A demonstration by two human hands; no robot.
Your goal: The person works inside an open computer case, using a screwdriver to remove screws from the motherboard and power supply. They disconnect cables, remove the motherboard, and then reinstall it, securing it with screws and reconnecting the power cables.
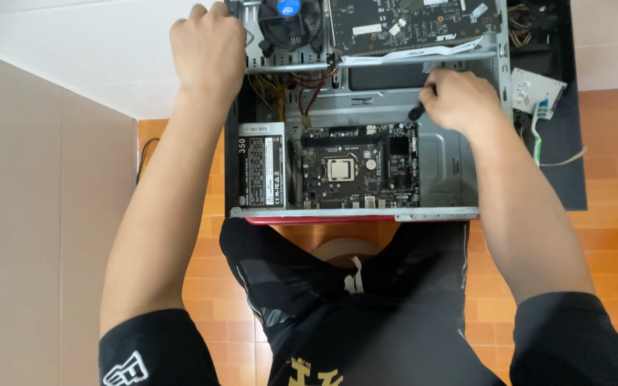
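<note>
Two bare hands reached down into an open desktop computer case (366, 212) that lay on its side on an orange tiled floor (609, 243), just in front of the person's knees. The left hand (207, 50) was curled closed over the far left edge of the case frame, fingers wrapped over the metal, beside a round black cooler fan (289, 25) with a blue centre. The right hand (459, 100) was closed around a dark tool handle (417, 111), only the black end of which showed below the fist; it sat just above the upper right corner of the motherboard (359, 164). That green-black board lay flat in the bottom of the case, with a bare silver processor (340, 169) near its middle. To the board's left sat a grey power supply box (260, 164) with a label, and a bundle of yellow, red and black wires (295, 93) ran above it. A graphics card (413, 21) rested across the top of the case, near the fan. To the right of the case, on a black mat (566, 171), lay a small circuit board (534, 89) and a green and white toothbrush (538, 132). White wall met the floor at upper left.
</note>
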